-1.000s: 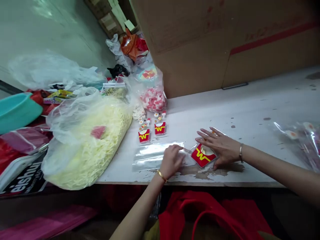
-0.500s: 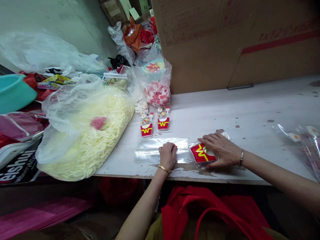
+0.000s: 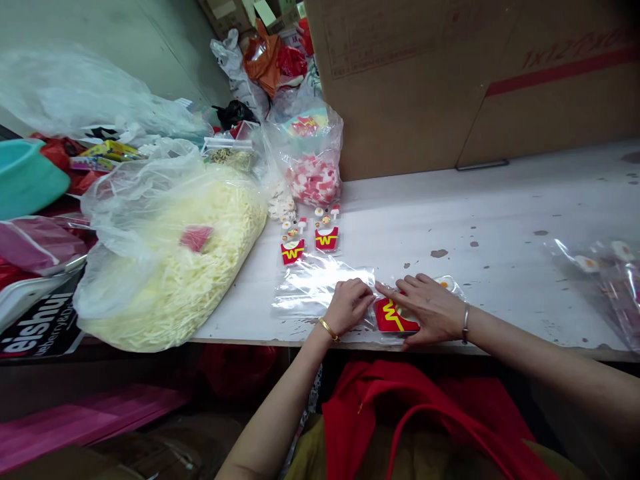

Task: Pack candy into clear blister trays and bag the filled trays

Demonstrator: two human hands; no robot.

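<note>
My left hand [image 3: 350,305] is closed, its fingers pinching the right end of a flat clear plastic bag [image 3: 305,290] on the white table. To its right, a clear-wrapped red packet [image 3: 393,316] with a yellow W lies at the bag's mouth. My right hand [image 3: 433,308] straddles this packet, thumb along the near edge and fingers over the far side, covering much of it. A fried-egg piece [image 3: 446,285] under clear plastic shows beyond the knuckles. Two small red W packets [image 3: 292,252] [image 3: 327,238] lie behind the bag, with small food-shaped pieces above them.
A large bag of pale yellow strips [image 3: 210,267] lies to the left. Behind stands a bag of pink-and-white pieces [image 3: 315,180], beside a big cardboard box [image 3: 410,93]. Clear packs [image 3: 617,280] lie at the right. The table's front edge [image 3: 280,344] runs close to my hands.
My right hand and the red packet have shifted slightly left and nearer. The left hand has slid right along the clear bag, so the two hands are now close together.
</note>
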